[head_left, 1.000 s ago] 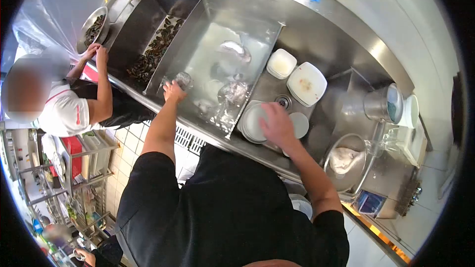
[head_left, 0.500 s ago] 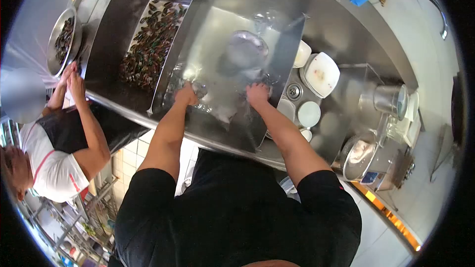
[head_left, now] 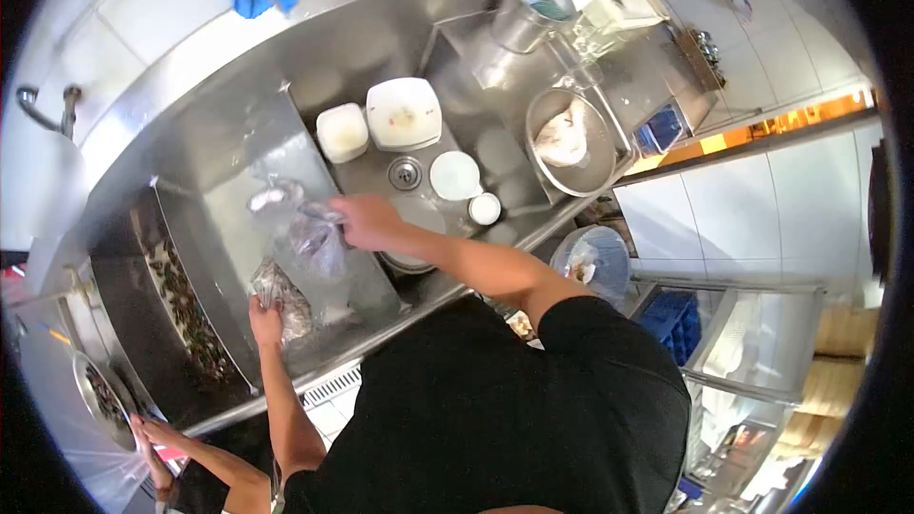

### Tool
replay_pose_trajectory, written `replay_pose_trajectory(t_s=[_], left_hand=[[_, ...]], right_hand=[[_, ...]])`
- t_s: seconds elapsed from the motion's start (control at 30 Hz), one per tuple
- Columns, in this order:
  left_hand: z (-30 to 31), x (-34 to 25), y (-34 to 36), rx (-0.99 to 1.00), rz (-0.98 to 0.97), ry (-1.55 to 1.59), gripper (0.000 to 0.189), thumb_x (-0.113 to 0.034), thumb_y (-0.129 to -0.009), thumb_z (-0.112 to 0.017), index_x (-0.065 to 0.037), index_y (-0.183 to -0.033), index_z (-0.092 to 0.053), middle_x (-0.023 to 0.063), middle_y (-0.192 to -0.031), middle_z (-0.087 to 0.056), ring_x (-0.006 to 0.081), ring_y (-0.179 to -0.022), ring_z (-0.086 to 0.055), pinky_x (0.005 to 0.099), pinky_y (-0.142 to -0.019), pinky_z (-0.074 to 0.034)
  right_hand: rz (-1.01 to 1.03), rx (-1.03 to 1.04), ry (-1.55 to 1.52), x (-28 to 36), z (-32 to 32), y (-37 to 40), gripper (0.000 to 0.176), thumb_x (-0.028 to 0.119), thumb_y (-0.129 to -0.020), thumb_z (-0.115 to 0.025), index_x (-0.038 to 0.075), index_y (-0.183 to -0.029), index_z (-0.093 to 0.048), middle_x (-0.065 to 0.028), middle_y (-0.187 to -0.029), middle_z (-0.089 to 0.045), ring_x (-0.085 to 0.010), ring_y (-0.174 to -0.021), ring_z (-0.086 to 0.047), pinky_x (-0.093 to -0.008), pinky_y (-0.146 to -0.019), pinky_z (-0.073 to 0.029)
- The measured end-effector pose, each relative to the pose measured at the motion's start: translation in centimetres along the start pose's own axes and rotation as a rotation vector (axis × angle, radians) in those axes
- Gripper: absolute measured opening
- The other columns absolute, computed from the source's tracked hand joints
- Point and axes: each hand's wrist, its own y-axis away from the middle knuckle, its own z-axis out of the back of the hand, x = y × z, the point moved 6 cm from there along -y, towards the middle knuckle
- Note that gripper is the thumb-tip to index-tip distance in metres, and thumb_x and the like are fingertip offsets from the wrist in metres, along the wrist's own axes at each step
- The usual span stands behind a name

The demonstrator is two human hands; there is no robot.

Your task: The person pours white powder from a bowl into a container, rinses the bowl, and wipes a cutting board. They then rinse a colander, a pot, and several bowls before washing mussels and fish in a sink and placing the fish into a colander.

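My left hand [head_left: 267, 322] is closed on a clear plastic bag with greyish contents [head_left: 284, 297], held over the middle sink basin [head_left: 238, 162]. Farther right, my right hand [head_left: 367, 221] grips the gathered top of another clear plastic bag [head_left: 319, 246], which hangs over the same basin near its right divider. A pale shiny object [head_left: 274, 197] lies in the basin just left of that bag; its nature is unclear. Cloudy water covers part of the basin floor.
Dark mussels [head_left: 186, 314] fill the left basin. White dishes [head_left: 405, 114] stand around the drain [head_left: 405, 173] on the right. Beyond are a steel bowl with pale food [head_left: 571, 143] and a metal pot [head_left: 531, 14]. A co-worker's hands [head_left: 152, 433] hold a pan [head_left: 103, 400].
The view has swung right. Both hands have come up out of the water, each now with a plastic bag in it.
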Motion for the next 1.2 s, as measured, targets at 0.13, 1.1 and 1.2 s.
replay_pose_trajectory(t_s=[0.13,1.1,1.2], left_hand=[[-4.4,-11.8,1.9,0.085,-0.066,0.211,0.033,-0.009,-0.083,-0.063,0.001,-0.114,-0.055,0.0134,-0.106,-0.063,0.022,-0.098,-0.059,0.0337,-0.086,-0.045],[-48.9,-50.4,12.1,0.975,-0.863,0.345,0.037,-0.01,-0.087,-0.061,-0.009,-0.123,-0.059,0.0106,-0.11,-0.065,0.0198,-0.097,-0.06,0.0332,-0.085,-0.049],[-37.8,-44.7,12.0,0.759,-0.923,0.257,0.028,-0.013,-0.088,-0.061,-0.008,-0.115,-0.062,0.0122,-0.108,-0.065,0.0217,-0.1,-0.061,0.036,-0.087,-0.049]], right_hand=[[-0.082,-0.336,-0.264,-7.4,11.9,5.4,0.034,0.008,-0.072,-0.062,0.009,-0.106,-0.063,-0.019,-0.085,-0.066,-0.0364,-0.081,-0.065,-0.0428,-0.068,-0.05],[-0.487,-0.953,0.458,-32.6,26.5,27.5,0.079,0.009,-0.063,-0.069,-0.006,-0.134,-0.037,-0.0274,-0.128,-0.041,-0.0458,-0.12,-0.038,-0.0527,-0.106,-0.029],[-0.37,-1.099,0.593,-29.9,25.9,28.2,0.067,0.016,-0.071,-0.071,-0.004,-0.129,-0.044,-0.0249,-0.126,-0.045,-0.043,-0.116,-0.043,-0.0508,-0.101,-0.034]])
